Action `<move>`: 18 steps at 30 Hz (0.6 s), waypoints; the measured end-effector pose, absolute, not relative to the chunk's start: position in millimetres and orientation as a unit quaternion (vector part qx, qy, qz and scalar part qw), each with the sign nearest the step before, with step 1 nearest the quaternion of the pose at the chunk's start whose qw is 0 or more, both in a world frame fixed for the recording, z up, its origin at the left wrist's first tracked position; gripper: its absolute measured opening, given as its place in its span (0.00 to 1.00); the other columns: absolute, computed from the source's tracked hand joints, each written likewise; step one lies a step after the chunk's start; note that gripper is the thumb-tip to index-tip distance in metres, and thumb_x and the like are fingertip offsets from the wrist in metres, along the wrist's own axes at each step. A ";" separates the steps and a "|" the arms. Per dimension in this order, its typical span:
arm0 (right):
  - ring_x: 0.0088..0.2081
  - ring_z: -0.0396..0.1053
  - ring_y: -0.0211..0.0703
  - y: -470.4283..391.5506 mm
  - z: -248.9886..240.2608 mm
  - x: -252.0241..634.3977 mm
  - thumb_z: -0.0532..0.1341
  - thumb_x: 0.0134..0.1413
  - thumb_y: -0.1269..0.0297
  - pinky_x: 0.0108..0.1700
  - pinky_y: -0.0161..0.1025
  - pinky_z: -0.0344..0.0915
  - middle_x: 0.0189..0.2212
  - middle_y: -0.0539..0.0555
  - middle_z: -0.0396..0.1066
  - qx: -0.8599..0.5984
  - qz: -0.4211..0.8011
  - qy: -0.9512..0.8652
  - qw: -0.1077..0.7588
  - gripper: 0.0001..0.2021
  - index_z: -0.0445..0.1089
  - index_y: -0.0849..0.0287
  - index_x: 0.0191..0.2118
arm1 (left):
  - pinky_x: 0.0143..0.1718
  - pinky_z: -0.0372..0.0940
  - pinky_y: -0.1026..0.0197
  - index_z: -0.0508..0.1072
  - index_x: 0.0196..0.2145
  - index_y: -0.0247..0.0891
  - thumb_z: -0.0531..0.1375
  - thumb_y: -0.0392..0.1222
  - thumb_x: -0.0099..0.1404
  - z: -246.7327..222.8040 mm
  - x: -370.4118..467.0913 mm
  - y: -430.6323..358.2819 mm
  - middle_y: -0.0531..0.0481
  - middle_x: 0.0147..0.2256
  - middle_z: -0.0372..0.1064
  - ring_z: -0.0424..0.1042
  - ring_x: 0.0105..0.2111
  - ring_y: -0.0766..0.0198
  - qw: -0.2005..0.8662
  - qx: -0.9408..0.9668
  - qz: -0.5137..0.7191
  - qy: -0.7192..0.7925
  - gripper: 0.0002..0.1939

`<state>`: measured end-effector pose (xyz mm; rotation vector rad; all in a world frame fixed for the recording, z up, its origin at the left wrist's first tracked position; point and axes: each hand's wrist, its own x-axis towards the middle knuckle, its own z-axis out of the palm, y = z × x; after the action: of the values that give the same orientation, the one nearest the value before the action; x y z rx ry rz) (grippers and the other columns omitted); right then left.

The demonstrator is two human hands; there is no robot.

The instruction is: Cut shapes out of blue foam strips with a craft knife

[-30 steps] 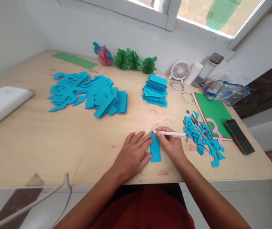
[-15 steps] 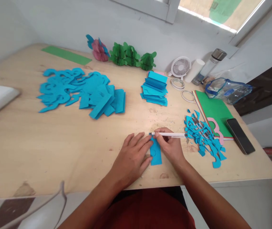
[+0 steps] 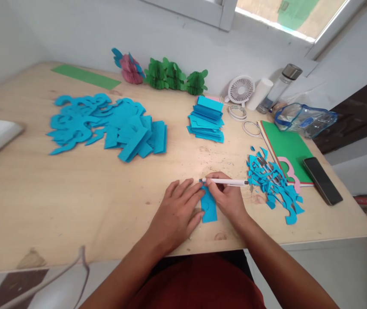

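Note:
A small blue paper rectangle (image 3: pixel 209 207) with a drawn curve lies near the front edge of the wooden table (image 3: pixel 122 201). My left hand (image 3: pixel 177 210) rests spread on the table, its fingertips on the paper's left side. In my right hand (image 3: pixel 227 197) is a white pen (image 3: pixel 231 182), held nearly level, its tip at the paper's top left corner. Blue paper scraps (image 3: pixel 275 182) lie to the right of this hand.
Cut blue shapes (image 3: pixel 80 120) and folded blue pieces (image 3: pixel 135 135) are heaped at left. Farther back stand a blue stack (image 3: pixel 206 119), green paper figures (image 3: pixel 166 74), a fan (image 3: pixel 241 89) and a bottle (image 3: pixel 278 90). A phone (image 3: pixel 323 180) lies right.
The pen tip has shifted slightly left at the paper's top edge. The whole view has moved a little; my left hand stays on the paper.

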<state>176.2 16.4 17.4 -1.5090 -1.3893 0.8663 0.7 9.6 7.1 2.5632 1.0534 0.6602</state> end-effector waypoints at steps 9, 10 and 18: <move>0.30 0.70 0.40 15.6 16.9 177.3 0.59 0.57 0.59 0.32 0.37 0.67 0.28 0.51 0.75 -0.609 0.343 -0.562 0.441 0.07 0.72 0.55 0.34 | 0.61 0.54 0.39 0.69 0.57 0.38 0.53 0.42 0.69 7.1 0.4 9.8 0.44 0.60 0.65 0.61 0.60 0.46 0.148 0.890 0.227 0.367 0.21; 0.30 0.70 0.40 15.7 17.0 177.4 0.59 0.57 0.59 0.32 0.37 0.67 0.28 0.51 0.75 -0.610 0.343 -0.562 0.441 0.07 0.72 0.55 0.34 | 0.61 0.54 0.39 0.69 0.57 0.38 0.53 0.42 0.69 7.2 0.3 9.9 0.44 0.60 0.66 0.61 0.60 0.46 0.147 0.890 0.228 0.366 0.20; 0.28 0.70 0.39 15.6 18.2 177.0 0.59 0.56 0.59 0.32 0.36 0.66 0.27 0.50 0.73 -0.611 0.344 -0.561 0.439 0.07 0.71 0.56 0.33 | 0.61 0.54 0.39 0.68 0.57 0.36 0.53 0.42 0.69 8.1 0.4 9.9 0.42 0.60 0.65 0.61 0.61 0.46 0.145 0.891 0.224 0.366 0.21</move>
<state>177.0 15.6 18.2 -1.5190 -1.3934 0.8549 0.4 9.9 8.1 2.5680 1.0556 0.6461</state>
